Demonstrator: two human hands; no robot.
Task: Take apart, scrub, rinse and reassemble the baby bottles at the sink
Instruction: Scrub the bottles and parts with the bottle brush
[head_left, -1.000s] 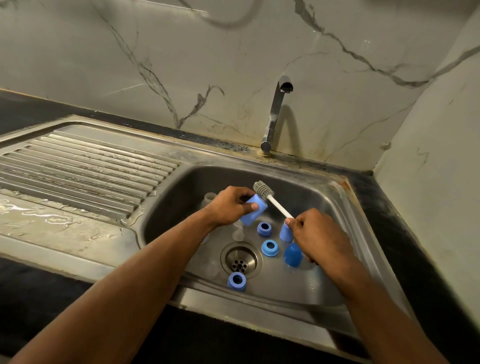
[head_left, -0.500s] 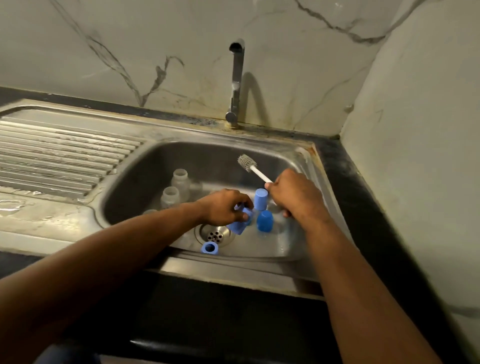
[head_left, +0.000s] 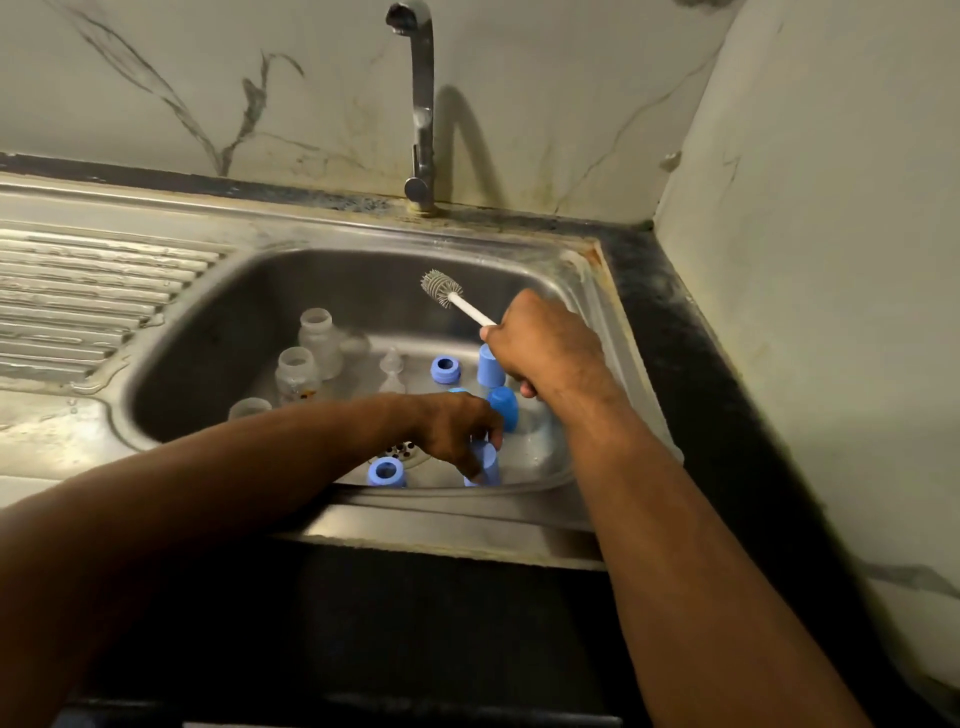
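Left hand (head_left: 457, 431) is low in the basin at the front, fingers curled down round a blue cap (head_left: 485, 465) that stands on the floor just right of the drain (head_left: 402, 451). Right hand (head_left: 545, 348) is fisted round the white handle of the bottle brush (head_left: 457, 299); grey bristle head sticks out toward 10 o'clock from the fist, held in the air and touching nothing.

Around the hands, on the sink (head_left: 218, 322) floor:
- second blue cap (head_left: 491, 366) upright, just under the right fist at its 7 o'clock
- darker blue cap (head_left: 504, 408) between the two hands, close to the left knuckles
- blue collar ring (head_left: 445, 370) at 9 o'clock of the second cap, opening up
- another blue ring (head_left: 386, 472) at the front wall, 7 o'clock of the drain, partly under the left forearm
- clear teat (head_left: 392, 370) standing just left of the first ring

Bottles: three clear bodies, all without tops, in the left half of the basin. One (head_left: 319, 343) furthest back, one (head_left: 297, 375) at its 7 o'clock, near it, and a third (head_left: 249, 409) nearest, mostly hidden behind the left forearm.

Faucet (head_left: 422, 104) stands at 12 o'clock behind the basin; no water seen running. Ribbed drainboard (head_left: 78, 301) at 9 o'clock, wet patches on it.
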